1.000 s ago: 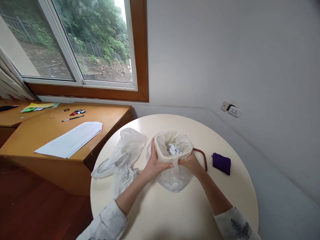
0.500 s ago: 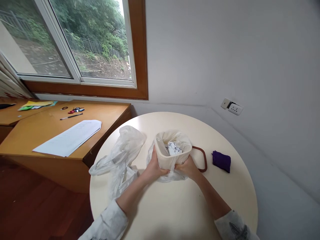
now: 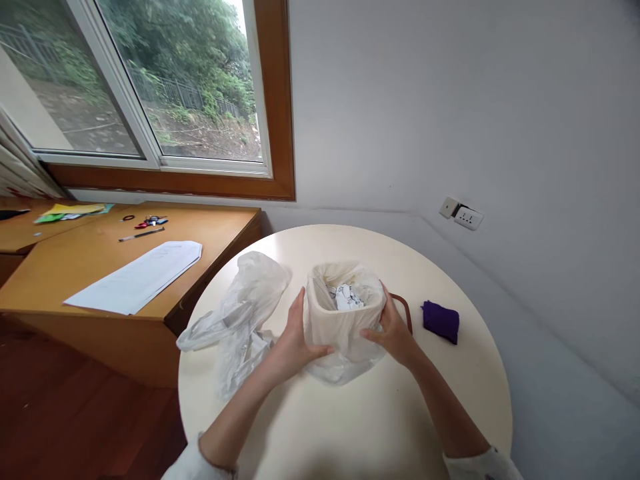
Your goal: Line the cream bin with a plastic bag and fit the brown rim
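A small cream trash bin [image 3: 345, 321] stands on the round table, lined with a thin white plastic bag [image 3: 343, 370] folded down over its rim. Crumpled printed paper [image 3: 348, 297] lies inside it. My left hand [image 3: 296, 341] cups the bin's left side, thumb across the front. On the other side my right hand [image 3: 393, 330] grips the bin through the bag, its thumb also on the front face. Behind my right hand, a brown rounded ring [image 3: 404, 308] is partly hidden.
A second crumpled plastic bag [image 3: 250, 300] lies left of the bin on the cream table [image 3: 350, 427]. To the right sits a folded purple cloth [image 3: 441, 322]. The wooden desk [image 3: 210, 230] holds paper sheets [image 3: 137, 277], a pen [image 3: 141, 234] and keys [image 3: 151, 221].
Both hands have moved from under the rim at the front to the bin's sides, farther apart. The bag now hangs down smoothly over the bin's front.
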Tool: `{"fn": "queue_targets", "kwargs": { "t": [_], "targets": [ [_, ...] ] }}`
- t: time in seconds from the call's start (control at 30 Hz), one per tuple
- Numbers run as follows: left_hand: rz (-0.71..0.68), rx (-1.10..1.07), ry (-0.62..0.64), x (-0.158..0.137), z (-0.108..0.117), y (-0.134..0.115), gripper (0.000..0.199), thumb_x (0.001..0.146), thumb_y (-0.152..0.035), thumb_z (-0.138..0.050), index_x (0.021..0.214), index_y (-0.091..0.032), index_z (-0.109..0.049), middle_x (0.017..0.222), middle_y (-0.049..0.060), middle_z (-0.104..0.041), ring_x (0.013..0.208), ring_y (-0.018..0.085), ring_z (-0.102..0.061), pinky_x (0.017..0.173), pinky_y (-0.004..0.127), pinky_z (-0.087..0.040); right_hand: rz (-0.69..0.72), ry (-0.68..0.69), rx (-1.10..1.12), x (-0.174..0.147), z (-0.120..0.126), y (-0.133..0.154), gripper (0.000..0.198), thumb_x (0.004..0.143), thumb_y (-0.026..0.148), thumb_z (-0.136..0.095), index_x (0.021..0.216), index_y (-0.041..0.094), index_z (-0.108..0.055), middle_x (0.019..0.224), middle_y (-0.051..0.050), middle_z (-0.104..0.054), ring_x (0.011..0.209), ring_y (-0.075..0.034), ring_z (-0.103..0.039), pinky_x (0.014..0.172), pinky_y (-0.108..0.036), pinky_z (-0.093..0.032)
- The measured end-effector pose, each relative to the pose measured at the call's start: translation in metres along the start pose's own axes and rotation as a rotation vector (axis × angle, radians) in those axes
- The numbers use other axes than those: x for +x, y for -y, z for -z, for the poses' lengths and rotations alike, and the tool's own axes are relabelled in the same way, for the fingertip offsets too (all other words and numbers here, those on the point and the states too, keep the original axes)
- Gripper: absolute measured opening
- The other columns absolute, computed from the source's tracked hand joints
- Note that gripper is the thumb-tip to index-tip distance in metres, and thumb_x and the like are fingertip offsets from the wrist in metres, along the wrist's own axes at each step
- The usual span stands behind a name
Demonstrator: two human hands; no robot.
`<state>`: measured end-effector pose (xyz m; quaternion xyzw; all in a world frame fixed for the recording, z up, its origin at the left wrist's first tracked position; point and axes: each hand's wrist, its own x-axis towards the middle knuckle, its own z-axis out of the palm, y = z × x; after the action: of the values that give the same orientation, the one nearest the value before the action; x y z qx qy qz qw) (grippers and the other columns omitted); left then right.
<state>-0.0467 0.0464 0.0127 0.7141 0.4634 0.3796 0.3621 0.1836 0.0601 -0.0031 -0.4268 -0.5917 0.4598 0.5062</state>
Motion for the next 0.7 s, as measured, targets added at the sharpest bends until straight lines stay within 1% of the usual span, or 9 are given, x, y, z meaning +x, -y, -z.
{"fn": "queue_targets", "kwargs": {
  "t": [0.1,0.17,0.27,0.33,0.4,0.5,0.57,0.63,0.7],
  "targets": [
    [-0.06,0.185,-0.051,-0.003,0.022,-0.029,0.084,0.075,-0.039,-0.062,0.139,-0.032,-0.009,0.147,0.006,-0.015,0.133,0.028,-0.015,0.106,0.049,-0.022,0.102,-0.091,0.039,0.002,0.013,0.022,0.084,0.067,0.036,-0.07,0.136,0.029,-0.022,0.141,-0.009,-0.029,0.13,-0.022,-0.028,0.102,-0.041,-0.032],
    [-0.196,0.304,-0.008,0.005,0.035,-0.046,0.06,0.082,-0.038,-0.052,0.135,-0.032,-0.026,0.142,0.004,-0.029,0.131,0.025,-0.022,0.105,0.046,-0.025,0.169,-0.204,-0.047,0.008,0.018,0.039,0.055,0.076,0.037,-0.061,0.126,0.026,-0.041,0.133,-0.009,-0.041,0.123,-0.022,-0.038,0.099,-0.04,-0.036],
    [-0.353,0.444,0.153,0.026,0.049,-0.063,0.048,0.082,-0.042,-0.051,0.127,-0.03,-0.042,0.134,0.004,-0.042,0.128,0.027,-0.027,0.106,0.048,-0.021,0.326,-0.297,-0.288,0.02,0.016,0.071,0.021,0.082,0.034,-0.05,0.095,0.022,-0.062,0.106,-0.008,-0.059,0.103,-0.021,-0.054,0.09,-0.037,-0.043],
    [-0.417,0.534,0.272,0.041,0.053,-0.067,0.048,0.077,-0.05,-0.055,0.119,-0.028,-0.05,0.124,0.005,-0.052,0.125,0.029,-0.032,0.107,0.051,-0.014,0.398,-0.217,-0.429,0.03,0.009,0.093,0.021,0.084,0.033,-0.046,0.089,0.021,-0.063,0.094,-0.006,-0.062,0.093,-0.02,-0.057,0.084,-0.036,-0.046],
    [-0.476,0.614,0.375,0.053,0.053,-0.069,0.042,0.074,-0.054,-0.056,0.104,-0.026,-0.06,0.102,0.004,-0.063,0.118,0.029,-0.041,0.107,0.052,-0.007,0.383,-0.034,-0.581,0.041,0.0,0.11,0.024,0.085,0.031,-0.042,0.086,0.022,-0.063,0.087,-0.004,-0.063,0.085,-0.018,-0.058,0.078,-0.033,-0.046],
    [-0.547,0.669,0.452,0.06,0.05,-0.067,0.033,0.077,-0.053,-0.052,0.076,-0.022,-0.064,0.073,0.002,-0.064,0.098,0.024,-0.054,0.107,0.048,-0.011,0.217,0.294,-0.853,0.059,-0.016,0.119,0.026,0.082,0.028,-0.042,0.065,0.021,-0.06,0.065,-0.002,-0.06,0.06,-0.014,-0.055,0.059,-0.027,-0.044],
    [-0.576,0.652,0.445,0.06,0.048,-0.066,0.033,0.079,-0.05,-0.051,0.067,-0.021,-0.062,0.066,0.002,-0.06,0.085,0.022,-0.057,0.105,0.045,-0.019,0.074,0.426,-0.972,0.072,-0.025,0.11,0.027,0.073,0.027,-0.055,0.047,0.019,-0.051,0.048,0.0,-0.051,0.044,-0.011,-0.046,0.047,-0.025,-0.038],
    [-0.582,0.597,0.416,0.057,0.046,-0.064,0.03,0.08,-0.047,-0.051,0.068,-0.021,-0.062,0.066,0.001,-0.059,0.078,0.02,-0.057,0.105,0.044,-0.02,0.017,0.437,-0.969,0.086,-0.034,0.094,0.033,0.057,0.025,-0.07,0.037,0.019,-0.044,0.037,0.002,-0.042,0.037,-0.009,-0.042,0.043,-0.024,-0.035],
    [-0.569,0.523,0.374,0.054,0.044,-0.06,0.026,0.079,-0.045,-0.053,0.074,-0.022,-0.062,0.071,0.001,-0.06,0.079,0.019,-0.056,0.106,0.045,-0.017,0.07,0.364,-0.866,0.098,-0.041,0.078,0.034,0.047,0.024,-0.075,0.034,0.019,-0.044,0.033,0.004,-0.039,0.038,-0.01,-0.044,0.044,-0.023,-0.036]
  ]
}}
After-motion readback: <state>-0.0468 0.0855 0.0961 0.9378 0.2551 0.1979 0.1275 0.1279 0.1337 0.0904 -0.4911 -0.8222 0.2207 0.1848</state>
